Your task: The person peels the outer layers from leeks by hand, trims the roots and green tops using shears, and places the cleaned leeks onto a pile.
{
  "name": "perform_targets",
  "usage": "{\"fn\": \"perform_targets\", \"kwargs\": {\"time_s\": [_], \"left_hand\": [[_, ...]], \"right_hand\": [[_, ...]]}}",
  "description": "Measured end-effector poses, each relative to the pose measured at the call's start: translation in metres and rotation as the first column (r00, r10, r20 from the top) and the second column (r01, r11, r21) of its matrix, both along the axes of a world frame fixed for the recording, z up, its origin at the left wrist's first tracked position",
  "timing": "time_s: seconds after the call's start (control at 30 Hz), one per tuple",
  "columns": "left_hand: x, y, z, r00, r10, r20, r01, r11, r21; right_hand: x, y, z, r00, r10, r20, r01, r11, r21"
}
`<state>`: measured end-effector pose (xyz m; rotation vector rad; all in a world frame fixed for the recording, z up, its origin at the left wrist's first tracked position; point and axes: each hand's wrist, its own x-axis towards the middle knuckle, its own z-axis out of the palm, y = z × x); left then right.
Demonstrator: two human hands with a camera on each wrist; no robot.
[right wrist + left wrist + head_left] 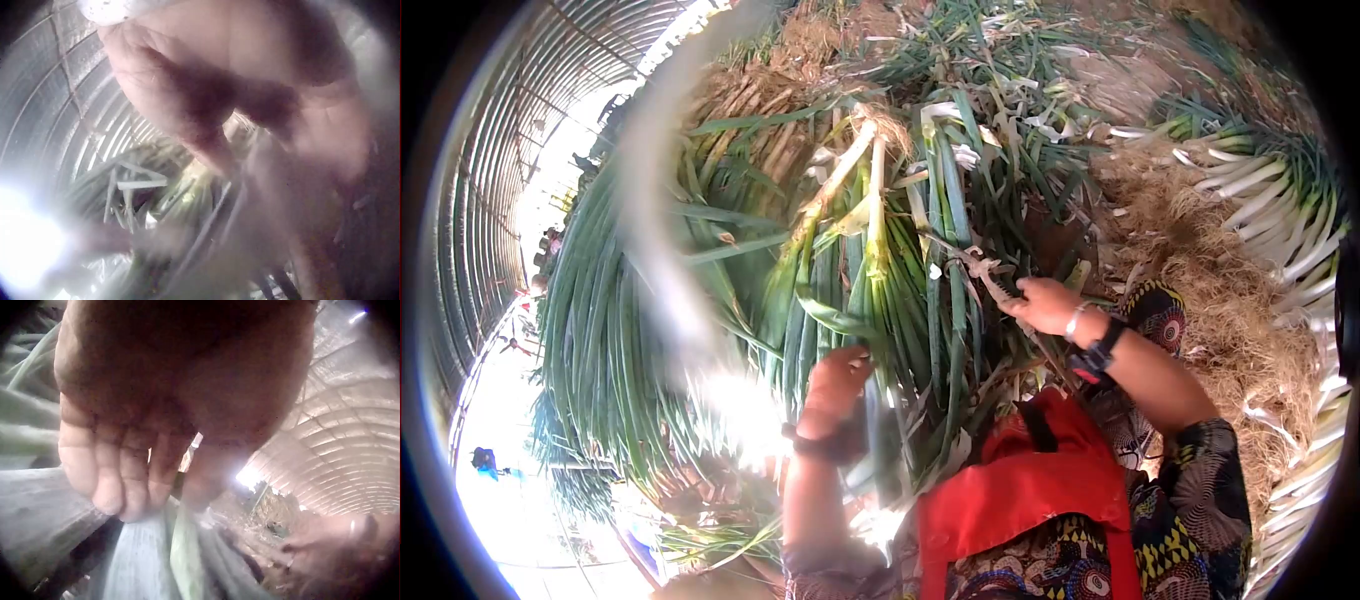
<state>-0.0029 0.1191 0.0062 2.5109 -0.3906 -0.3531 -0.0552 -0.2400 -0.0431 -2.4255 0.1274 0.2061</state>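
A bunch of long green onions [880, 290] lies before the person, pale stems and roots at the far end, leaves spreading toward the body. Over those leaves, the left hand [837, 383] has its fingers curled; in the left wrist view its thumb and fingertips pinch a green onion leaf [185, 556]. To the right, the right hand [1048, 305] grips a withered, brownish onion stalk [990, 275] that slants past the bunch. The right wrist view is blurred, but the same stalk [300, 244] runs down from between thumb and fingers.
A big heap of green onions [600, 320] lies at the left. Trimmed white-stemmed onions [1260, 185] are lined up at the far right, beside a mat of dry roots [1190, 240]. Loose leaves [990, 50] litter the ground behind. A red apron [1030, 500] covers the person's lap.
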Motion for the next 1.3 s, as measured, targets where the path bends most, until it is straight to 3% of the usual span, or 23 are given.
{"fn": "perform_targets", "kwargs": {"time_s": [0.03,0.07,0.1,0.2,0.23,0.3,0.33,0.4,0.43,0.53,0.63,0.73,0.77,0.83,0.9,0.97,1.0,1.07,1.1,1.2,1.3], "left_hand": [[0.010,-0.004,0.007,0.992,-0.026,0.124,0.026,1.000,-0.003],[0.018,-0.012,0.015,0.991,0.032,0.128,-0.025,0.998,-0.057],[0.026,-0.021,0.022,0.988,0.087,0.129,-0.073,0.991,-0.110],[0.062,-0.053,0.014,0.939,0.084,0.333,-0.033,0.987,-0.156],[0.080,-0.064,0.003,0.946,0.111,0.305,-0.081,0.991,-0.109],[0.114,-0.076,-0.030,0.860,-0.029,0.509,-0.067,0.983,0.169],[0.123,-0.084,-0.044,0.877,-0.002,0.480,-0.132,0.960,0.245],[0.131,-0.103,-0.058,0.903,0.063,0.424,-0.246,0.886,0.393],[0.132,-0.108,-0.058,0.922,0.120,0.368,-0.265,0.889,0.373],[0.127,-0.121,-0.036,0.954,0.279,0.107,-0.299,0.905,0.302],[0.116,-0.110,0.011,0.998,0.045,0.052,-0.058,0.954,0.293],[0.098,-0.083,0.049,0.998,0.054,0.018,-0.055,0.996,0.074],[0.089,-0.077,0.061,0.999,0.049,-0.005,-0.049,0.999,-0.006],[0.077,-0.065,0.068,0.998,0.066,0.016,-0.066,0.998,-0.006],[0.071,-0.054,0.065,0.995,0.094,0.031,-0.093,0.995,-0.033],[0.067,-0.059,0.052,0.992,0.123,0.033,-0.120,0.989,-0.083],[0.065,-0.067,0.046,0.992,0.127,0.012,-0.127,0.992,0.000],[0.071,-0.073,0.004,0.994,0.109,-0.018,-0.109,0.994,-0.028],[0.070,-0.080,-0.008,0.992,0.124,-0.022,-0.125,0.992,-0.018],[0.072,-0.092,-0.035,0.991,0.132,-0.018,-0.132,0.991,0.015],[0.075,-0.091,-0.042,0.983,0.181,-0.021,-0.181,0.983,-0.020]], "right_hand": [[0.011,0.007,-0.006,0.994,0.008,-0.111,-0.009,1.000,-0.005],[0.015,0.011,-0.014,0.979,-0.051,-0.198,0.100,0.965,0.242],[0.017,0.014,-0.020,0.951,-0.086,-0.298,0.223,0.858,0.463],[0.019,0.008,-0.029,0.958,-0.049,-0.282,0.238,0.687,0.687],[0.019,0.007,-0.030,0.961,-0.083,-0.263,0.257,0.614,0.746],[0.022,0.002,-0.024,0.961,-0.157,-0.227,0.275,0.456,0.846],[0.025,-0.008,-0.017,0.985,-0.095,-0.142,0.170,0.474,0.864],[0.021,-0.015,0.012,0.980,-0.127,-0.153,0.183,0.278,0.943],[0.019,-0.018,0.021,0.977,-0.142,-0.162,0.185,0.174,0.967],[0.015,-0.027,0.026,0.990,-0.133,-0.039,0.042,0.026,0.999],[0.006,-0.024,0.046,0.995,-0.066,0.076,-0.086,-0.169,0.982],[-0.013,-0.003,0.066,0.992,-0.002,0.127,-0.117,-0.406,0.906],[-0.013,0.001,0.063,0.993,0.020,0.113,-0.093,-0.435,0.896],[-0.007,0.013,0.051,0.994,0.065,0.091,-0.048,-0.487,0.872],[-0.005,0.026,0.040,0.999,0.047,-0.014,0.019,-0.101,0.995],[-0.009,0.036,0.032,0.996,-0.019,-0.088,0.090,0.306,0.948],[-0.017,0.042,0.036,0.997,0.044,-0.061,0.033,0.478,0.878],[-0.034,0.055,0.043,0.982,0.186,-0.018,-0.131,0.755,0.643],[-0.042,0.059,0.040,0.975,0.180,-0.129,-0.099,0.875,0.475],[-0.050,0.063,0.026,0.966,0.257,0.039,-0.252,0.884,0.394],[-0.046,0.069,0.039,0.968,0.228,-0.109,-0.197,0.951,0.239]]}}
